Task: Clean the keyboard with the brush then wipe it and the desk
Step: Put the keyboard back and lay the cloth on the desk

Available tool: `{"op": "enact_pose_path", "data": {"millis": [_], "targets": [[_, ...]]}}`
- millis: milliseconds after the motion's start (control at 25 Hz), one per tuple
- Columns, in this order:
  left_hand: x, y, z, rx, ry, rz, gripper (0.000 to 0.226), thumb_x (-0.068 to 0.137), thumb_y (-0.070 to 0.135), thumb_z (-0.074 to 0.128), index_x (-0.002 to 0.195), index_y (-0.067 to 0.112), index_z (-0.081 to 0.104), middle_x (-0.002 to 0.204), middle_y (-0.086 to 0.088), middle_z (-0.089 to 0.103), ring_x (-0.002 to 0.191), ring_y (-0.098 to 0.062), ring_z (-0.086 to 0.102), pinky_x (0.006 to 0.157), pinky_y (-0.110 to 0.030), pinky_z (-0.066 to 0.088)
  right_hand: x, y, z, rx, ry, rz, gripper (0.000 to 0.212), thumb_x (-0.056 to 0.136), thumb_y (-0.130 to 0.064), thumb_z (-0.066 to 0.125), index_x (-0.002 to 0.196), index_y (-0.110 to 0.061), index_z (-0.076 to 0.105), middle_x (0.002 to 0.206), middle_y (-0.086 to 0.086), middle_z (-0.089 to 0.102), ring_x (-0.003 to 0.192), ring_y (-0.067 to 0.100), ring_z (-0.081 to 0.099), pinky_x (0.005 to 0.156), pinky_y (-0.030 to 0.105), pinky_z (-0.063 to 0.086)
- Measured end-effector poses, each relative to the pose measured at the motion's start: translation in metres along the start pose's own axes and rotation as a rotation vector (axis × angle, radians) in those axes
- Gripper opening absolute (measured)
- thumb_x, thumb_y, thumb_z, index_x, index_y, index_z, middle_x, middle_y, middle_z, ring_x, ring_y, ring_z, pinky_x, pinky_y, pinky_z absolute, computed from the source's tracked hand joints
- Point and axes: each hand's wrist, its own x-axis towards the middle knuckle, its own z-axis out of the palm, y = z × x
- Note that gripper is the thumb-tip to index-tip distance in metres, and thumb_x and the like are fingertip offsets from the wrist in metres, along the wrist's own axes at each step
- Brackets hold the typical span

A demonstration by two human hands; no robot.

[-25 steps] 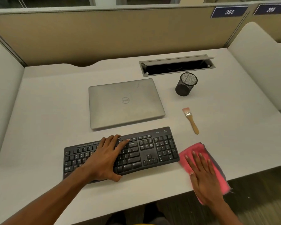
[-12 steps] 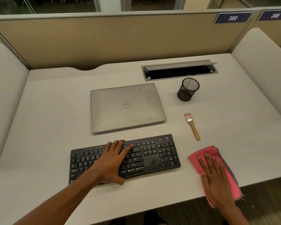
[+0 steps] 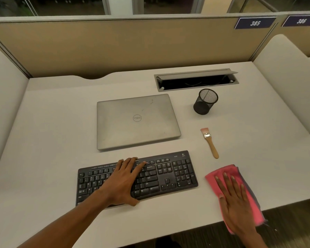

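A black keyboard [image 3: 170, 174] lies near the front of the white desk [image 3: 52, 140]. My left hand [image 3: 123, 181] rests flat on its middle keys, fingers straight, thumb at the front edge. To the right, a pink cloth [image 3: 222, 173] lies at the desk's front edge and partly overhangs it. My right hand [image 3: 235, 203] presses flat on the cloth with straight fingers. A small brush [image 3: 210, 143] with a wooden handle and pale bristles lies untouched on the desk behind the cloth.
A closed grey laptop [image 3: 136, 120] sits behind the keyboard. A black mesh pen cup [image 3: 205, 102] stands to its right, an open cable tray [image 3: 195, 81] behind that. Tan partition walls [image 3: 132, 47] enclose the back; white dividers flank both sides.
My right hand and the pink cloth have slid to the right, away from the keyboard's end. My left hand stays on the keyboard. The camera has tilted a little.
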Motion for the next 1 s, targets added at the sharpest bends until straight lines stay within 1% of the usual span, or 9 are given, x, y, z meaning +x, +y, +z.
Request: {"op": "enact_pose_path", "data": {"millis": [200, 280, 400, 520, 640, 720, 840, 920, 1000], "targets": [[-0.001, 0.000, 0.001, -0.004, 0.037, 0.004, 0.146, 0.065, 0.088, 0.070, 0.163, 0.034, -0.024, 0.176, -0.007, -0.010, 0.162, -0.027, -0.011, 0.125, -0.041, -0.019, 0.000, -0.001, -0.001, 0.001, 0.001, 0.005, 0.061, 0.101, -0.036, 0.024, 0.160, -0.026, 0.010, 0.168, 0.000, 0.001, 0.155, 0.024, 0.001, 0.121, 0.057, 0.020], [-0.003, 0.001, 0.003, 0.004, 0.038, 0.004, 0.146, 0.066, 0.089, 0.068, 0.161, 0.035, -0.028, 0.176, -0.006, -0.012, 0.162, -0.025, -0.014, 0.125, -0.041, -0.019, -0.001, -0.002, -0.002, 0.002, -0.006, -0.010, 0.061, 0.102, -0.040, 0.021, 0.160, -0.026, 0.008, 0.168, 0.000, -0.001, 0.155, 0.024, 0.000, 0.122, 0.056, 0.017], [-0.006, 0.003, 0.003, 0.026, 0.019, 0.004, 0.147, 0.067, 0.092, 0.066, 0.155, 0.038, -0.038, 0.173, -0.005, -0.026, 0.159, -0.024, -0.026, 0.126, -0.044, -0.022, 0.000, 0.004, -0.003, 0.028, -0.006, -0.058, 0.059, 0.103, -0.045, 0.015, 0.160, -0.029, 0.009, 0.168, -0.003, -0.001, 0.155, 0.023, -0.001, 0.123, 0.055, 0.012], [-0.005, 0.007, -0.001, 0.016, -0.029, -0.011, 0.147, 0.065, 0.099, 0.059, 0.151, 0.040, -0.043, 0.163, -0.002, -0.045, 0.151, -0.023, -0.042, 0.125, -0.049, -0.025, 0.009, 0.011, -0.007, 0.087, 0.012, -0.071, 0.055, 0.106, -0.039, 0.016, 0.159, -0.026, 0.017, 0.168, -0.008, 0.005, 0.154, 0.018, 0.007, 0.120, 0.057, 0.022], [-0.002, 0.016, -0.003, 0.021, -0.038, -0.026, 0.143, 0.065, 0.105, 0.049, 0.153, 0.037, -0.041, 0.160, 0.001, -0.049, 0.147, -0.019, -0.048, 0.123, -0.053, -0.024, 0.017, 0.001, -0.008, -0.029, -0.029, -0.131, 0.059, 0.105, -0.037, 0.019, 0.160, -0.024, 0.003, 0.168, 0.001, -0.004, 0.155, 0.025, 0.000, 0.121, 0.054, 0.018], [0.001, 0.030, -0.002, 0.032, 0.000, -0.028, 0.132, 0.072, 0.105, 0.039, 0.156, 0.035, -0.036, 0.162, 0.003, -0.046, 0.148, -0.018, -0.047, 0.124, -0.054, -0.023, 0.017, -0.004, -0.009, -0.057, -0.029, -0.106, 0.060, 0.105, -0.039, 0.019, 0.160, -0.024, -0.001, 0.168, 0.005, -0.006, 0.154, 0.028, -0.002, 0.121, 0.052, 0.014], [0.007, 0.056, 0.005, -0.021, 0.136, 0.007, 0.104, 0.090, 0.094, 0.023, 0.164, 0.033, -0.019, 0.169, 0.003, -0.034, 0.154, -0.016, -0.038, 0.125, -0.053, -0.019, 0.017, -0.001, -0.008, -0.051, -0.044, -0.065, 0.058, 0.106, -0.041, 0.018, 0.159, -0.029, -0.003, 0.168, 0.000, -0.008, 0.154, 0.025, -0.005, 0.122, 0.049, 0.012], [0.017, 0.071, 0.014, 0.019, 0.242, 0.039, 0.090, 0.101, 0.082, 0.024, 0.168, 0.030, -0.006, 0.175, 0.000, -0.020, 0.161, -0.020, -0.021, 0.126, -0.051, -0.012, 0.019, 0.004, -0.009, -0.046, -0.032, -0.034, 0.058, 0.107, -0.043, 0.016, 0.158, -0.032, -0.008, 0.167, -0.003, -0.014, 0.154, 0.022, -0.010, 0.123, 0.048, 0.011], [0.028, 0.087, 0.026, 0.084, 0.283, 0.060, 0.083, 0.106, 0.073, 0.029, 0.170, 0.024, 0.007, 0.177, -0.005, -0.004, 0.163, -0.026, -0.006, 0.126, -0.049, -0.002, 0.023, 0.008, -0.013, -0.039, -0.016, -0.010, 0.057, 0.107, -0.044, 0.013, 0.157, -0.033, -0.012, 0.166, -0.004, -0.018, 0.153, 0.020, -0.015, 0.124, 0.047, 0.009]]}}
